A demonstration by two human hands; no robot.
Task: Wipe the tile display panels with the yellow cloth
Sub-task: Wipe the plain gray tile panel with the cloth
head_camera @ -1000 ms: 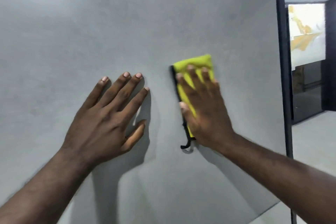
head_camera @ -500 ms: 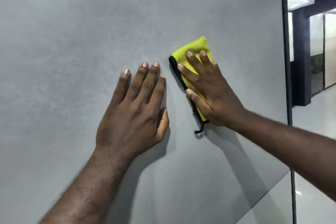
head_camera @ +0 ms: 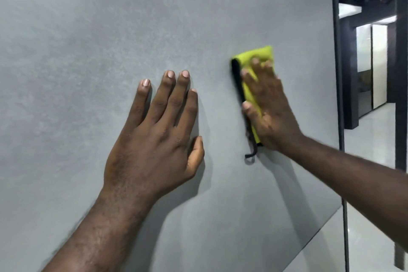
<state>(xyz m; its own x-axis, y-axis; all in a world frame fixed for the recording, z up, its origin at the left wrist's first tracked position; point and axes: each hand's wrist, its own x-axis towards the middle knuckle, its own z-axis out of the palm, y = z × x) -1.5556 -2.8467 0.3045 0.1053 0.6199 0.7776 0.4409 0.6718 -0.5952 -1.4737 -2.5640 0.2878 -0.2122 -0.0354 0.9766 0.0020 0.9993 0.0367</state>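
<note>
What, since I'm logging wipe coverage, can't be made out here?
- Head view: most of the yellow cloth lies under the right hand.
- Head view: that hand's fingertips are motion-blurred.
- Head view: the frame cuts off the grey panel's top and left edges.
- Whether it is clean: too fine to tell.

Left hand (head_camera: 154, 139): palm flat on the tile panel (head_camera: 88, 40), fingers straight and slightly spread, thumb lying close alongside. Forearm rises from lower left.

Right hand (head_camera: 270, 112): near the left hand's thumb side, set a little higher. Straight fingers press flat on the yellow cloth (head_camera: 250, 93); fingertips blurred. Forearm enters from the right.
</note>
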